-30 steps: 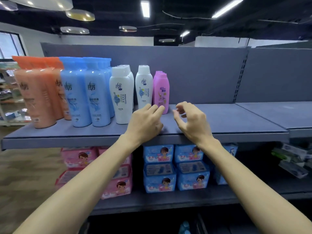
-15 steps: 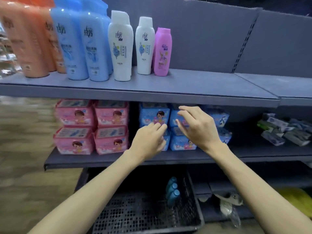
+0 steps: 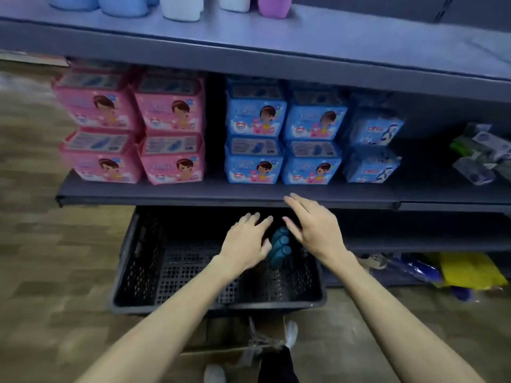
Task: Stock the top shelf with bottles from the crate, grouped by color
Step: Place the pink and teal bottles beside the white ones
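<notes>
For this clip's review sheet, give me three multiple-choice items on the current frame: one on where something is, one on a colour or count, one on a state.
1. Where are the dark teal bottles?
A. In the black crate on the floor
B. On the middle shelf
C. In the left hand

2. How many pink packs are stacked on the middle shelf?
A. Two
B. Four
C. Six

3. What state are the two hands in?
A. Both grip bottles
B. Only the right one grips a bottle
C. Both open, holding nothing

Answers:
1. A: the bottles lie inside the crate, under the shelving.
2. B: two stacks of two stand left of the blue packs.
3. C: the left hand and right hand reach over the bottles with fingers spread, nothing gripped.
</notes>
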